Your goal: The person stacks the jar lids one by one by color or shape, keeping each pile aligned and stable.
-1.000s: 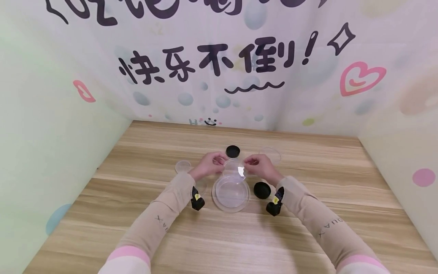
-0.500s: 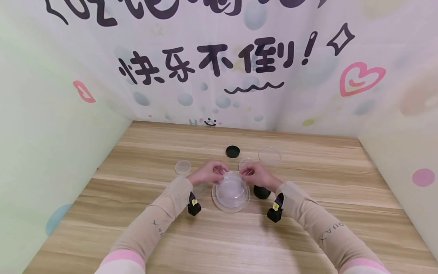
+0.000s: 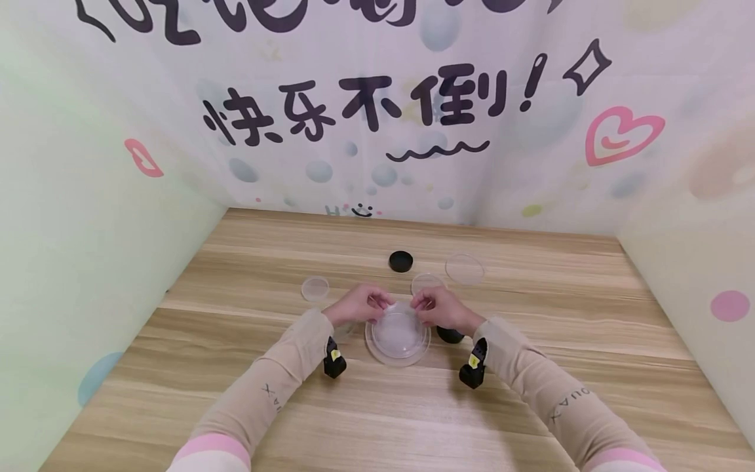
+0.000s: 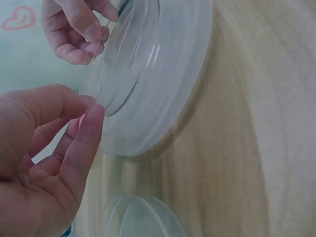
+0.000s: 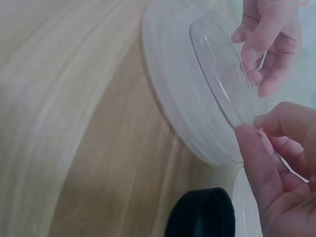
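Note:
Both hands pinch opposite sides of the far rim of a thin, clear round dish (image 5: pixel 224 71). It overlaps a stack of larger clear plastic dishes (image 3: pixel 399 359) under it. My left hand (image 3: pixel 361 305) is at the rim's left side, thumb and fingertips together on the edge in the left wrist view. My right hand (image 3: pixel 441 308) grips the right side the same way. Partly hidden beneath the right hand is a black round cap (image 3: pixel 451 335), whose raised wall shows in the right wrist view. Another clear round piece (image 4: pixel 145 219) lies close below the left hand.
Farther back on the wooden table (image 3: pixel 283 242) lies a second black cap (image 3: pixel 401 261). Clear discs lie around: a large one (image 3: pixel 464 269) at back right, one (image 3: pixel 428 282) behind the right hand, and a small one (image 3: pixel 315 288) at left. A printed cloth (image 3: pixel 366 164) hangs behind.
Both hands have come down and toward the person with the clear dish, from a raised tilt to right over the stack. A clear disc behind the right hand is now in view.

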Motion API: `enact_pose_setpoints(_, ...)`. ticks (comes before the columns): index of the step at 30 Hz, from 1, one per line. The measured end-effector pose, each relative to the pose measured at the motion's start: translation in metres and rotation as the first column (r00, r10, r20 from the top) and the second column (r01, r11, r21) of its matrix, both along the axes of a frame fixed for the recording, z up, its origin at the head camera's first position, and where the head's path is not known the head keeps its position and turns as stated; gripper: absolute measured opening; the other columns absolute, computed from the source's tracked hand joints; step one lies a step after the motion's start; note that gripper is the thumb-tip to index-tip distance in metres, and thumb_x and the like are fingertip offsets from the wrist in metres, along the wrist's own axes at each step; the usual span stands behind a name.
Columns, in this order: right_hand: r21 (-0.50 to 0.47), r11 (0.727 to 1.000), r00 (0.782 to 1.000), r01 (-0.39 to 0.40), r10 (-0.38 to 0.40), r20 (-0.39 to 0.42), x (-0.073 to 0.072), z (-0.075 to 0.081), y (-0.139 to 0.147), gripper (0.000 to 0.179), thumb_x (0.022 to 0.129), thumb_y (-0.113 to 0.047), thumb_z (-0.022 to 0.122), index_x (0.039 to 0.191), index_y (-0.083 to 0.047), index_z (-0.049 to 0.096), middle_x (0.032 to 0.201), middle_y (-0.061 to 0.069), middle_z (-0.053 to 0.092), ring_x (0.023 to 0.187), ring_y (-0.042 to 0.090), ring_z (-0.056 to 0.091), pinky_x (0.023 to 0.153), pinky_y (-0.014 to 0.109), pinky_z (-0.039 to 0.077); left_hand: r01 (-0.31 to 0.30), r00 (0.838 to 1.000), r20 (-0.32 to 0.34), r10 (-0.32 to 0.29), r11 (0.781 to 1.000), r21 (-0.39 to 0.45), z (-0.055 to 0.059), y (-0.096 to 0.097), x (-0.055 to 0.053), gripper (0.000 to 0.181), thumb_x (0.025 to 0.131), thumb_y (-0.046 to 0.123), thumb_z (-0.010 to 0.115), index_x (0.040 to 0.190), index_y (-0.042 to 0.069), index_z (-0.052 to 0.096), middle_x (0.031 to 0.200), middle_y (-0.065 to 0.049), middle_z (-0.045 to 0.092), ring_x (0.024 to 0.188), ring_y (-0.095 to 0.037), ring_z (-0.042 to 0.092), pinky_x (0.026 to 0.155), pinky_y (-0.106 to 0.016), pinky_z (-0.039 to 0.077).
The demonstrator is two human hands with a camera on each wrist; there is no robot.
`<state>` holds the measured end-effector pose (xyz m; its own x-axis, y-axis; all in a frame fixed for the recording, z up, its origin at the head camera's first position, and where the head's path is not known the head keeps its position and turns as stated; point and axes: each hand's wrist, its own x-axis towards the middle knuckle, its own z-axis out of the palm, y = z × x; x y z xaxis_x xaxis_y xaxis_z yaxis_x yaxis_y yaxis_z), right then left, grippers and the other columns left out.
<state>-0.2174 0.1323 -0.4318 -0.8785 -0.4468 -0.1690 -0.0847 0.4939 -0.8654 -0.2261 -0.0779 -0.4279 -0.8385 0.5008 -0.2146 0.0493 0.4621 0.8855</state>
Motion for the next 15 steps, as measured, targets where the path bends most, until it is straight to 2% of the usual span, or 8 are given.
enact_pose_setpoints(4,0.017,1.0,0.999,-0.014,0.015,-0.03,0.0008,-0.0018,0.0001,0.018,0.077,0.005,0.059,0.095,0.009,0.058,0.083,0.011,0.058,0.073,0.016,0.054,0.059,0.027,0.052,0.011,1.0,-0.007,-0.011,1.0,-0.003,-0.0027,0.0006,0.0007,0.029,0.073,-0.011,0.054,0.102,-0.007,0.06,0.09,-0.015,0.06,0.074,-0.015,0.056,0.06,-0.025,0.052)
enact_pose_setpoints(15,0.033,0.999,0.996,-0.039,0.042,-0.083,0.001,-0.0028,-0.0008,0.015,0.079,0.004,0.06,0.093,0.009,0.06,0.08,0.009,0.057,0.069,0.015,0.051,0.058,0.024,0.049,0.016,1.0,0.003,-0.016,1.0,0.0,-0.0064,0.0014,-0.0007,0.03,0.074,-0.013,0.053,0.104,-0.008,0.058,0.091,-0.014,0.059,0.076,-0.016,0.056,0.06,-0.025,0.051)
